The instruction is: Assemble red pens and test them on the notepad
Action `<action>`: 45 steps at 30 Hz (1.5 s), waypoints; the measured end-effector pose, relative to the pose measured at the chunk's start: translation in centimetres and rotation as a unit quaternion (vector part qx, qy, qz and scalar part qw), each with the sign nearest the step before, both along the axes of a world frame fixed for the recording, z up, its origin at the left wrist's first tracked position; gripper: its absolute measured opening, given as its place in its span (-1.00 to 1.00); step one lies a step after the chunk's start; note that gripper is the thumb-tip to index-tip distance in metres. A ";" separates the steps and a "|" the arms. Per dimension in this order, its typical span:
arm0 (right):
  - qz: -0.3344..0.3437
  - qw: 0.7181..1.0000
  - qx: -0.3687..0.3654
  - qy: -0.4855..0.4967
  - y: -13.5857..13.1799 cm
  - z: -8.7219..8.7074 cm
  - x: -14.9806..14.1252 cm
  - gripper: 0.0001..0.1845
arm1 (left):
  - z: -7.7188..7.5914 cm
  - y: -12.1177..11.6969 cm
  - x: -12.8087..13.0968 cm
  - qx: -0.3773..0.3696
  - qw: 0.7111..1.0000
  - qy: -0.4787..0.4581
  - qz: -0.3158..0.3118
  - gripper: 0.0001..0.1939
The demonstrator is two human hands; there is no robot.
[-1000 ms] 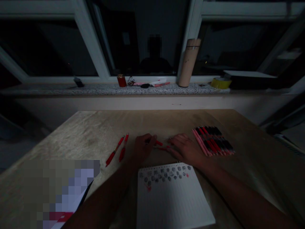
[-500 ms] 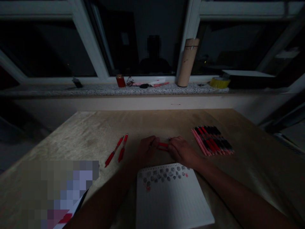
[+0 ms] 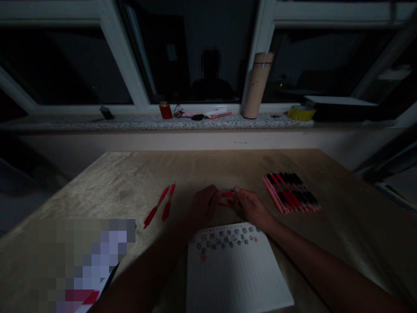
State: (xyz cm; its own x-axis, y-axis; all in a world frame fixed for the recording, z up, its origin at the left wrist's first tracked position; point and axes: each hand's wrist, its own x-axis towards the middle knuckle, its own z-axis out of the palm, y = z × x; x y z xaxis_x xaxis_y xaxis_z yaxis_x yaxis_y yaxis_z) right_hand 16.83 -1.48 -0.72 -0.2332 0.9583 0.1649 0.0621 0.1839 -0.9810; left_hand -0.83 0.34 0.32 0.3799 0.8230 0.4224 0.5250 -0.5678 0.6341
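Observation:
Both of my hands meet over the middle of the wooden table [image 3: 130,174], just beyond a white spiral notebook [image 3: 236,269]. My left hand [image 3: 203,205] is closed round one end of a red pen [image 3: 226,194]. My right hand [image 3: 249,204] pinches the other end of that pen with its fingertips. A second red piece lies on the table just under the held pen. Two red pens [image 3: 162,205] lie side by side to the left of my left hand. A row of several red and black pens [image 3: 291,192] lies to the right of my right hand.
The scene is dim. A stone windowsill [image 3: 130,123] behind the table carries a cardboard tube [image 3: 257,84], a small red container [image 3: 165,110], a yellow tape roll [image 3: 301,113] and small clutter. A blurred-out item [image 3: 84,256] lies at the table's near left.
My right hand was lying flat on the table; it has curled and closed on the red pen. Both hands have drawn together on the pen and lifted it slightly.

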 end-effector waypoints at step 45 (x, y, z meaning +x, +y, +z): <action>-0.015 0.990 0.100 -0.095 0.0 -0.4 0.3 -0.68 | -0.4 0.4 -0.1 -0.102 0.988 -0.115 0.030 -0.55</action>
State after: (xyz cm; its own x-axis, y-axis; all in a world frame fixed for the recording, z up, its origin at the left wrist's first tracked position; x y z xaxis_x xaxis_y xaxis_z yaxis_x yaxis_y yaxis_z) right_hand 17.14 -1.51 -1.14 -0.2498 0.9183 0.3071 0.2510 0.3677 -0.8954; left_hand -0.88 0.70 -0.06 0.2407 0.9183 0.3142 0.3835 -0.3873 0.8384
